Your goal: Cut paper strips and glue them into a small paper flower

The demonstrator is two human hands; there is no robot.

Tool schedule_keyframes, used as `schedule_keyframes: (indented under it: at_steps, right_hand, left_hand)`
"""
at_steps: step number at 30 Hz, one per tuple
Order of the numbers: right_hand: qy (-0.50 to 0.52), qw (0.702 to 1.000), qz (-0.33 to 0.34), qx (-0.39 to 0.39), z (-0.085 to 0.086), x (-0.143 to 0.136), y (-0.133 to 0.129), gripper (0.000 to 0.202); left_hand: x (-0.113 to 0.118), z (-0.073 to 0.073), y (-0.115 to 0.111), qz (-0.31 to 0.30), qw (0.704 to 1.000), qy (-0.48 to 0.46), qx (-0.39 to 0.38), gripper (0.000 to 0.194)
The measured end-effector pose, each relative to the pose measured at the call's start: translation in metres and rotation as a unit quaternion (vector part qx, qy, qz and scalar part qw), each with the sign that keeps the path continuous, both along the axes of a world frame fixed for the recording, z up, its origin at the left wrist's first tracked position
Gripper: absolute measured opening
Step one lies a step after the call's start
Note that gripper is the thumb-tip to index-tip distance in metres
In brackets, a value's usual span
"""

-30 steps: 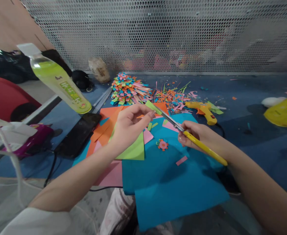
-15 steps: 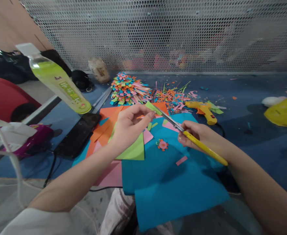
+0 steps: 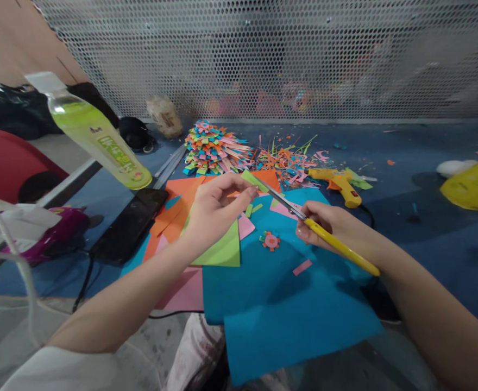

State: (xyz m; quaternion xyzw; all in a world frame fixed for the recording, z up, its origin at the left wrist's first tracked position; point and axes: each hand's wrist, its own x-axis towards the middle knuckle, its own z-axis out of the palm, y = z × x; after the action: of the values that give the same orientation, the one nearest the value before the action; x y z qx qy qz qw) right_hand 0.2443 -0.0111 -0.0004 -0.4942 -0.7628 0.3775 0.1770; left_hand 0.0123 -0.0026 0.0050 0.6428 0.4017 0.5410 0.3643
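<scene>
The right hand (image 3: 322, 225) grips yellow scissors (image 3: 328, 237), blades at a green strip (image 3: 250, 178) pinched in the left hand (image 3: 225, 206). Below lie coloured sheets (image 3: 280, 320) on the blue desk (image 3: 389, 217), a perforated metal screen (image 3: 263, 60) behind.

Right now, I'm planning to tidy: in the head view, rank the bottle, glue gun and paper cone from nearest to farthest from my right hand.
1. Glue gun: just beyond the right hand.
2. Paper cone: off to the left.
3. Bottle: far left.
</scene>
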Motion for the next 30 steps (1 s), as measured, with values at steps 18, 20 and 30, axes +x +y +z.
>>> schedule_keyframes:
  at_steps: [18, 20, 30]
  right_hand:
    - [-0.018, 1.000, 0.012, 0.005, 0.0053, -0.0024, -0.0012, 0.035]
    - [-0.023, 1.000, 0.012, 0.012, 0.0056, -0.0034, -0.0007, 0.037]
    - [-0.040, 0.999, 0.006, 0.031, -0.0020, 0.0008, 0.0010, 0.042]
  left_hand:
    - [-0.0011, 0.0009, 0.0009, 0.003, 1.000, 0.016, -0.004, 0.011]
    - [-0.0009, 0.0010, 0.0009, 0.003, 1.000, 0.018, -0.005, 0.010]
    - [-0.0003, 0.0020, 0.0008, 0.006, 1.000, 0.018, -0.017, 0.010]
